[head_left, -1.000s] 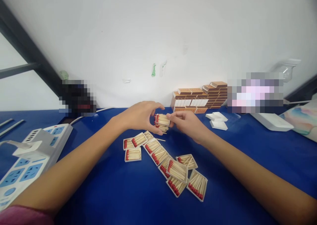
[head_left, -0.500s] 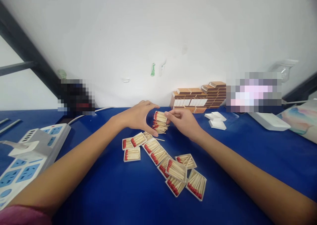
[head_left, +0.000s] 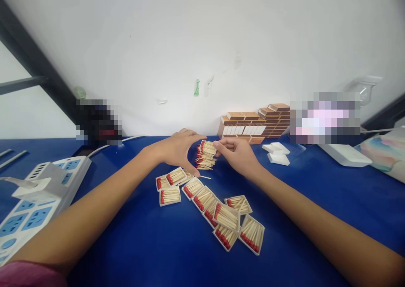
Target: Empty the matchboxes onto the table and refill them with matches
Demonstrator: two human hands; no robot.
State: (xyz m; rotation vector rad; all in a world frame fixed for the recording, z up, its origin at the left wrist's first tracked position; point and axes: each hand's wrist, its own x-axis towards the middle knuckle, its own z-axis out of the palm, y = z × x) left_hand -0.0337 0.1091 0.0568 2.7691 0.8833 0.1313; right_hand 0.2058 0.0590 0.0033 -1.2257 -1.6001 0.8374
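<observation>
Between thumb and fingers, my right hand (head_left: pixel 236 154) pinches the right end of a small matchbox tray (head_left: pixel 209 147) filled with red-tipped matches. Beneath that tray is a pile of loose matches (head_left: pixel 206 162). My left hand (head_left: pixel 179 150) is open, thumb and fingers spread wide around the pile's left side. One stray match (head_left: pixel 205 177) lies by its thumb tip. Nearer to me, filled matchbox trays (head_left: pixel 204 198) run in a slanting, partly overlapping row. A smaller group of filled trays (head_left: pixel 170 196) sits left of them.
Matchboxes (head_left: pixel 272 122) stand stacked against the wall (head_left: pixel 177 59). White empty-looking trays (head_left: pixel 278 158) lie on the blue table (head_left: pixel 142 245) at right. A power strip (head_left: pixel 34 211) with a plugged-in charger (head_left: pixel 38 181) occupies the left, its cable (head_left: pixel 126 140) running along the back.
The held matchbox tray has shifted slightly to the right over the pile. My left hand stays spread, its thumb slightly lower. The other trays look unchanged apart from a small camera shift.
</observation>
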